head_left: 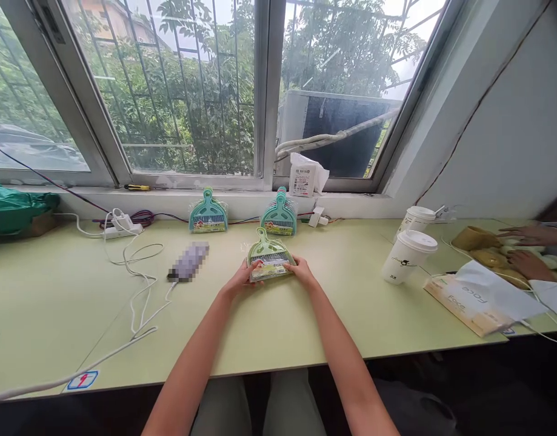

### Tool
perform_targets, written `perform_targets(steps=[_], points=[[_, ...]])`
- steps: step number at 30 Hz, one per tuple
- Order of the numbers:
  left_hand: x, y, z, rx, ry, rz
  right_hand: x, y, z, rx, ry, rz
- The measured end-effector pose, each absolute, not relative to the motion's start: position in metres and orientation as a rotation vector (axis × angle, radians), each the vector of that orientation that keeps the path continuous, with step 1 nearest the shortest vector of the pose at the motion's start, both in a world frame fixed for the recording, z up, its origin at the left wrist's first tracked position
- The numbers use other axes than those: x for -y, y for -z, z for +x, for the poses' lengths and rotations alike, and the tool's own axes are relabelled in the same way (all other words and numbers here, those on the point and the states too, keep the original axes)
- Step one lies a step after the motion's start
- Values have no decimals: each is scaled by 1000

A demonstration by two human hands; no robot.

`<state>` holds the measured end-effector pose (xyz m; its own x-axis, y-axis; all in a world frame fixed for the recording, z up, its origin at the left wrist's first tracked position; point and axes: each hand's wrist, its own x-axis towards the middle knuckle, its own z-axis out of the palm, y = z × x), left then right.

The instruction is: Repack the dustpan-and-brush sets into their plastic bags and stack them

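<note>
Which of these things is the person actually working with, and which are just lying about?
In hand:
green dustpan set, held by left hand and right hand
two teal dustpan sets

Lying about:
paper cups
power strip
tissue pack

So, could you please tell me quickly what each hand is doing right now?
Left hand: closed on the left edge of the light green plastic dustpan-and-brush set in clear wrap.
Right hand: closed on its right edge.
</note>
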<state>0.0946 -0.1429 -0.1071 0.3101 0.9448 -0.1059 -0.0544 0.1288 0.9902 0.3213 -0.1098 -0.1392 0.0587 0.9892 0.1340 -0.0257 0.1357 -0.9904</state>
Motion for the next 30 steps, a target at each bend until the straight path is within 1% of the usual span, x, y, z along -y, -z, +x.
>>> perform_targets(steps=[2,6,12,14,17,20,25,30], points=[[144,107,99,-945,-1024,1274,107,140,322,1086,-1148,-1072],[139,114,104,-915,-1215,1463,99,145,321,880,-1122,-1044],[116,135,99,-1227,-1406,1482,92,149,316,1048,-961,-1019],[104,138,98,-1388,-1405,1590,88,151,316,1120,-841,-1058],[82,137,101,-1621,-1295,1794,74,152,319,1186,-645,-1172],[53,133,111,-1671,-1212,1901,50,153,323,1215,-484,-1241],[-4,135,130,-1839,-1168,1879,-7,158,326,1209,-271,-1289],[-60,143,144,-1905,-1231,1849,-59,159,321,1271,-60,-1344]])
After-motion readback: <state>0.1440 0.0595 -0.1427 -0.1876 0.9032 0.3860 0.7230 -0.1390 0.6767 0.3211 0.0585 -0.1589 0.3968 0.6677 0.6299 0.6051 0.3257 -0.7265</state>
